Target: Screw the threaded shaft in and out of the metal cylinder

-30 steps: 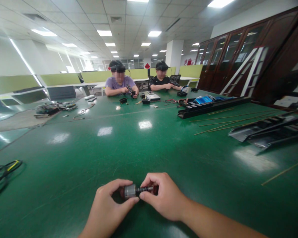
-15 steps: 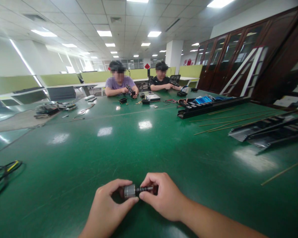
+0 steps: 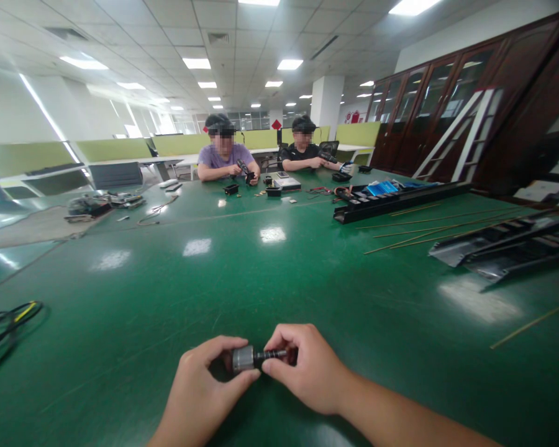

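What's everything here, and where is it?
cylinder: one, silver and black, front middle
table: one, green, centre
coil: one, black and yellow, left
sticks: several, tan, right
rails: several, dark, right
packets: some, blue, farthest rail
pile: one, grey, far left
people: two, purple and black tops, across table
boxes: several, black, near people
ladder: one, white, right
cabinets: several, brown, right
dividers: several, green, behind people
lights: many, white, overhead
left hand: one, bare, silver end
right hand: one, bare, thin end

left hand [image 3: 208, 379] and right hand [image 3: 310, 370], fingers curled inward.
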A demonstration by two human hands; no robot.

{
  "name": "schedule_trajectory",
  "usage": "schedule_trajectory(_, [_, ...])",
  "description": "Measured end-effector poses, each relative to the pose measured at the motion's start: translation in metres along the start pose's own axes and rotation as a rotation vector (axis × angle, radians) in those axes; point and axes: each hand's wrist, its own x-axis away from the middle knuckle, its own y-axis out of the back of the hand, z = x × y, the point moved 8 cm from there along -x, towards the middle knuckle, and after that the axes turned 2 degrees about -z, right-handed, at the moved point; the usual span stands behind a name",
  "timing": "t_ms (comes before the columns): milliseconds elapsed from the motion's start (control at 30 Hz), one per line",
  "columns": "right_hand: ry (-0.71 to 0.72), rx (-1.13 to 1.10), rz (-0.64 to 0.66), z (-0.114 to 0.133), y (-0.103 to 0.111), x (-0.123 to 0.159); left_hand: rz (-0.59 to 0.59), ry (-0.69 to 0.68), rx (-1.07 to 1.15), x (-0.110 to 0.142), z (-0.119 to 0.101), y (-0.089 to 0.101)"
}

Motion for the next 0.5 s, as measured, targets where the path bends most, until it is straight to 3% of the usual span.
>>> schedule_trajectory(500, [0.003,0.010,-0.007,0.0032,0.0035,-0.0016,-0.024,-0.016,0.006,-0.0009,-0.0021,0.0042])
